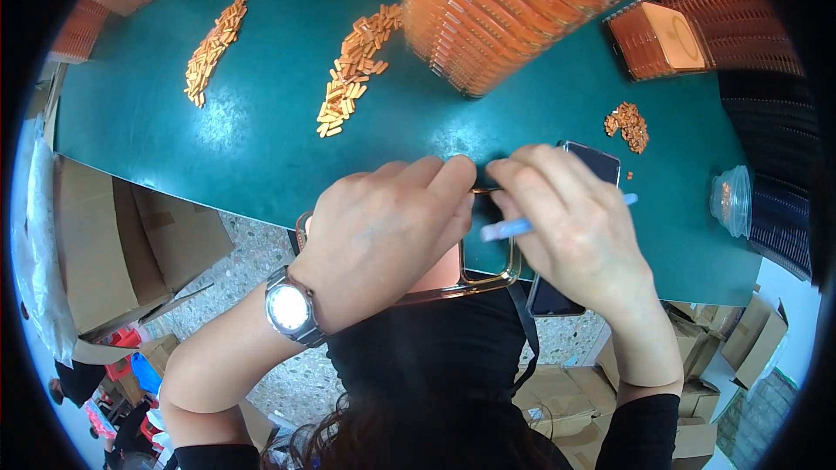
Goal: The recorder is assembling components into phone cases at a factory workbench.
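Two long piles of small orange-gold pieces (pixel 215 50) lie on the green surface (pixel 261 157); next, the left hand (pixel 383 218), wearing one watch (pixel 290 307), bends its fingers over one gold-rimmed case (pixel 442 270) with a pink panel, at the near edge; whether they grip anything I cannot tell. The right hand (pixel 570 213) grasps one blue pen-like tool (pixel 509 229) above one dark phone (pixel 599 161). Beyond are one brownish pile (pixel 629 127) and one clear cup (pixel 733 200).

The phone case (pixel 441 273) has a pink panel, a gold-coloured rim and a see-through section toward its right end. It sits lengthwise across the worktop's (pixel 261 144) near edge, partly hidden. A light-blue stick (pixel 509 229) slants through the right hand (pixel 570 213).
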Tool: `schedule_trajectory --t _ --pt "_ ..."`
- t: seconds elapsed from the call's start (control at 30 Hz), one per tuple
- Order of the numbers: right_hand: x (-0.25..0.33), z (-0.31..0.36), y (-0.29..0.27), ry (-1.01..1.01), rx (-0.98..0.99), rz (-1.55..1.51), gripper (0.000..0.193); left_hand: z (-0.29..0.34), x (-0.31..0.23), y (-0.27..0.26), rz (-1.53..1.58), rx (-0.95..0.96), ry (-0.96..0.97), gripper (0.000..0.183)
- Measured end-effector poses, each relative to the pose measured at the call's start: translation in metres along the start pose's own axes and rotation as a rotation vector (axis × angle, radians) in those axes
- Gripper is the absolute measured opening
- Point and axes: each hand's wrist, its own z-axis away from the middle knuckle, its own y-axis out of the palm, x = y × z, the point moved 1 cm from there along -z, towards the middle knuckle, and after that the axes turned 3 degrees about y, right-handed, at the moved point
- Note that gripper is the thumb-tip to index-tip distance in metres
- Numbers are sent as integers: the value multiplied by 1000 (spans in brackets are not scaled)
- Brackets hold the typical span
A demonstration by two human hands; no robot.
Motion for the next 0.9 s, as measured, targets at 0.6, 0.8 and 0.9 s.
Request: schedule_trajectory --t 0.6,0.8,0.9 --pt "13 6 11 15 -43 292 19 3 3 2 56 -35 17 24" --pt "20 0 11 66 -30 252 19 7 4 -1 36 -64 2 23" --pt "24 -6 1 81 46 96 24 16 9 -12 110 -39 4 20"
